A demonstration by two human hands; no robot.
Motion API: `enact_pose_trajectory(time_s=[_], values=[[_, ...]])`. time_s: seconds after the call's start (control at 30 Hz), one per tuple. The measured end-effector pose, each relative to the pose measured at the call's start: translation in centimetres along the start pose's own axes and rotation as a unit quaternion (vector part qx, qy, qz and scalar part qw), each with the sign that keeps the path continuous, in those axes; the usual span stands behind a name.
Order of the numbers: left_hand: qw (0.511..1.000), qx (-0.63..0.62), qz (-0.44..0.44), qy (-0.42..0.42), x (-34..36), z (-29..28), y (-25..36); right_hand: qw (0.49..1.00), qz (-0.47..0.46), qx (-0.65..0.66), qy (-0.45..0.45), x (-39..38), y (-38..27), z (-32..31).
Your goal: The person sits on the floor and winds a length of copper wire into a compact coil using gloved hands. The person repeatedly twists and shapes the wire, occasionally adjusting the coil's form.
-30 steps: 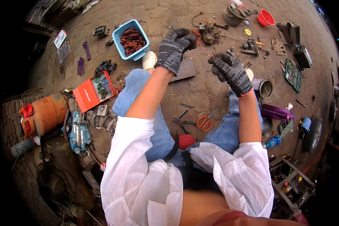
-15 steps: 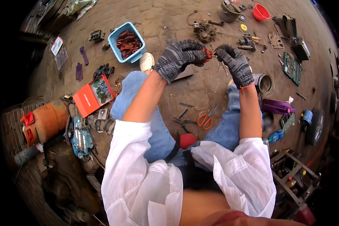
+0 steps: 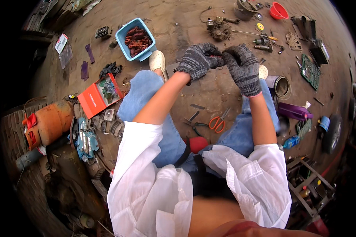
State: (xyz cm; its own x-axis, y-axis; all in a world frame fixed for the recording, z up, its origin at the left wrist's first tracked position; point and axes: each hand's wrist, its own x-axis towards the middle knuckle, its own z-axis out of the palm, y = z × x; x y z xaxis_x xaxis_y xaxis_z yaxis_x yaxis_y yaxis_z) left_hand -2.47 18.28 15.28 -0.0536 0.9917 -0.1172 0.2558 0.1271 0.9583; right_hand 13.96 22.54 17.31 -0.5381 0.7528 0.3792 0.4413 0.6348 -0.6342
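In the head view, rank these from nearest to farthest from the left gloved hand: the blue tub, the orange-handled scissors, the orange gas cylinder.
From the left hand:
1. Blue tub, on the ground up and to the person's left.
2. Orange-handled scissors, lower, between the person's knees.
3. Orange gas cylinder, far off at the left edge.

Grey knit gloves, white rolled sleeves, jeans.
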Motion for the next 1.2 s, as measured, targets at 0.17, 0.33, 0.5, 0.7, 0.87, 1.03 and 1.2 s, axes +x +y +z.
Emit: enact_pose_trajectory(time_s=[0.17, 0.33, 0.5, 0.7, 0.87, 1.03, 1.2], values=[[0.998, -0.004, 0.006, 0.059, 0.3, 0.0, -0.4, 0.987, -0.127, -0.097, 0.015, 0.0, -0.2, 0.1], [0.991, -0.029, 0.066, 0.112, 0.6, 0.3, -1.3, 0.994, -0.091, -0.021, 0.061, 0.3, -0.7, 0.3], [0.958, 0.115, 0.218, 0.149, 0.7, 0.4, -1.3, 0.996, -0.076, -0.003, 0.054, 0.3, -1.0, 0.0], [0.944, 0.186, 0.226, 0.151, 0.3, -0.3, -1.2, 0.994, -0.098, -0.021, 0.033, 0.4, -1.8, -0.2], [0.991, -0.076, 0.032, 0.102, 0.0, -1.2, 0.5, 0.997, -0.048, 0.003, 0.061, -0.1, -1.4, 0.5], [0.961, -0.265, -0.053, 0.052, 0.0, -1.6, 1.4, 0.956, 0.160, 0.241, 0.043, -0.7, -0.9, 0.9], [0.951, -0.303, -0.052, 0.031, 0.2, -1.4, 1.1, 0.908, 0.247, 0.337, 0.018, -0.5, 0.0, 0.5]])
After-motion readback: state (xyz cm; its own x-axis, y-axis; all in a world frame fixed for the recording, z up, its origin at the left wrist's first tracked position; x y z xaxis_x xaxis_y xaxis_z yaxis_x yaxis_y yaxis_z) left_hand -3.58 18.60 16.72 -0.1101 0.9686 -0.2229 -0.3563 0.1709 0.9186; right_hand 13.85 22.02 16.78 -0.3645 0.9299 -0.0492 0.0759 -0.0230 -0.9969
